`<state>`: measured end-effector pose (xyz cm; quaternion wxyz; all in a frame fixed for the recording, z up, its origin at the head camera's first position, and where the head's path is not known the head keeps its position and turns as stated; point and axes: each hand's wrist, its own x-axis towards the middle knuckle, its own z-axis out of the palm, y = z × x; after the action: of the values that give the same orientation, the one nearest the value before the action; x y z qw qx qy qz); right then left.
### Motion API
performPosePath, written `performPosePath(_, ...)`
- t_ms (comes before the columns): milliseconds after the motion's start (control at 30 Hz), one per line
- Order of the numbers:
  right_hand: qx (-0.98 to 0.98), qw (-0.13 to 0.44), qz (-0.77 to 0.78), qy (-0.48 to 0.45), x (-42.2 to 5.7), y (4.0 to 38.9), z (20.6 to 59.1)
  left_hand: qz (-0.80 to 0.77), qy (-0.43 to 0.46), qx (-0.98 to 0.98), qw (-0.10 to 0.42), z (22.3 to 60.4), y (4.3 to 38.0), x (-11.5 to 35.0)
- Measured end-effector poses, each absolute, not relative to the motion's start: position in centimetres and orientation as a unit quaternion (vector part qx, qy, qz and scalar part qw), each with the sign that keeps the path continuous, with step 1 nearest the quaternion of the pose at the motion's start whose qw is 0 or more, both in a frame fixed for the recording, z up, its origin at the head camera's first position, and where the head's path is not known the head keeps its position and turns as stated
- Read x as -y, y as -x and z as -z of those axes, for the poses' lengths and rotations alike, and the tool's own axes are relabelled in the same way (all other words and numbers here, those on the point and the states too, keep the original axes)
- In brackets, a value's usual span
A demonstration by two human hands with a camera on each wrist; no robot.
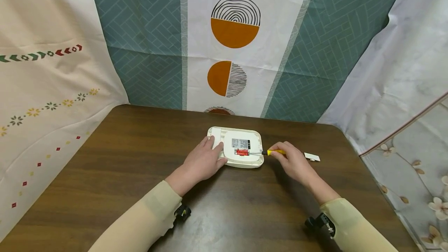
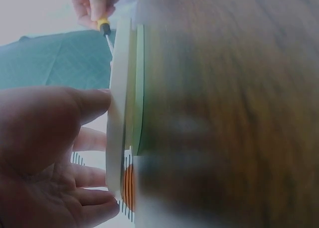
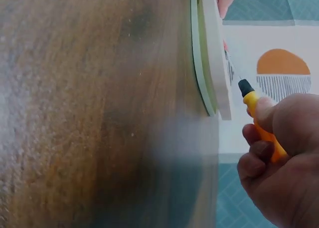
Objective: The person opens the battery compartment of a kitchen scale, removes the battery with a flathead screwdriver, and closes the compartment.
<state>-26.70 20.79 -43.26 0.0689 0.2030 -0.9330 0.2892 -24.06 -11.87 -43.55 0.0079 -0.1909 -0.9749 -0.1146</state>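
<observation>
A white, flat, rounded device [image 1: 230, 158] lies on the table with its label [image 1: 240, 143] facing up; it looks like a scale turned upside down. Red batteries [image 1: 242, 152] show in a small opening below the label. My left hand [image 1: 201, 161] rests on the device's left end, fingers stretched across its surface and thumb at the near edge. On the other side, my right hand [image 1: 293, 161] pinches the yellow handle of a screwdriver [image 3: 252, 101] between thumb and fingers. Its thin metal shaft points left, the tip right at the batteries.
To the right of the right hand lies a small white cover [image 1: 312, 157] on the brown wooden table [image 1: 140, 154]. A patterned cloth [image 1: 150, 46] hangs behind the table's far edge, with more cloth at both sides.
</observation>
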Motion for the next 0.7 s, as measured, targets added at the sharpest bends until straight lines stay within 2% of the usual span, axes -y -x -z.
performPosePath(300,0.910,0.204,-0.158,-0.323,-19.1,26.1,41.1,0.116,0.191,0.975,0.009,43.5,24.1,11.8)
performPosePath(467,0.907,0.208,-0.116,-0.348,-18.4,26.4,40.3,0.115,0.192,0.975,0.011,43.5,24.1,11.8)
performPosePath(700,0.912,0.191,-0.137,-0.338,-19.0,26.7,40.9,0.111,0.193,0.975,0.013,43.8,24.2,11.9)
